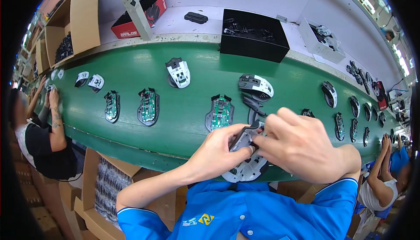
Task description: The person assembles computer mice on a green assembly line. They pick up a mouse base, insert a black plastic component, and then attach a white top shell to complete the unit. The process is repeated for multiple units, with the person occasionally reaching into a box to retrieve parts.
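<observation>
Both hands meet over a white and grey mouse shell (247, 170) at the near edge of the green conveyor belt (131, 71). My left hand (218, 150) grips the shell's left side. My right hand (302, 146) covers its upper right and pinches a dark part (250, 130) at the top of it. Just beyond my hands lie a mouse base with a green circuit board (220, 113) and a grey and white mouse top (256, 87).
Several more mouse bases with circuit boards (148, 106) and shells (178, 72) lie along the belt. A black bin (253, 34), a red box (140, 17) and a white tray (323, 41) stand behind it. Other people work at left (43, 130) and right (385, 174). Cardboard boxes (100, 187) sit below.
</observation>
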`<state>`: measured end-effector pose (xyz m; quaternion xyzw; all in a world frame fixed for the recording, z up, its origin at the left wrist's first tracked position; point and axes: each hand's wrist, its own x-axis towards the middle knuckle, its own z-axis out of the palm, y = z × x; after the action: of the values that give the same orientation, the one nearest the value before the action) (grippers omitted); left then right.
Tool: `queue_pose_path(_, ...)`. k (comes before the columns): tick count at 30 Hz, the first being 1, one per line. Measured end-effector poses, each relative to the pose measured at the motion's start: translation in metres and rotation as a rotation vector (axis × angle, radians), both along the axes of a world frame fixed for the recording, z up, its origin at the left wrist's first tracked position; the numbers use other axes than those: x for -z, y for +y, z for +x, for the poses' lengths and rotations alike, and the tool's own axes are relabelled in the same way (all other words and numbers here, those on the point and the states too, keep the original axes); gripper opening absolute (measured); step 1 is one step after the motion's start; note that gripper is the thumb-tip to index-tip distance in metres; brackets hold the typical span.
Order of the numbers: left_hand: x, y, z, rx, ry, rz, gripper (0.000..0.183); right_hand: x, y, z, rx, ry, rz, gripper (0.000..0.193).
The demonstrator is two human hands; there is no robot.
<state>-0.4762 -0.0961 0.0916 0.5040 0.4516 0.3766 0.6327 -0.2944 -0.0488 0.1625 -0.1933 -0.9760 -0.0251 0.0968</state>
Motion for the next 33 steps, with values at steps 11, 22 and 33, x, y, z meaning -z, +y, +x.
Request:
queue_pose_path(11, 0.004, -0.003, -0.001, -0.223, 0.085, 0.214, 0.035, 0.013, 0.009, -0.004, 0.162, 0.224, -0.379, 0.056)
queue_pose_path(22, 0.003, 0.002, -0.008, -0.275, 0.17, 0.368, 0.03, 0.02, 0.009, -0.012, 0.213, 0.338, -0.528, 0.062)
queue_pose_path(33, 0.003, 0.002, -0.014, -0.25, 0.284, 0.581, 0.034, 0.02, 0.009, -0.019, 0.237, 0.386, -0.618, 0.055)
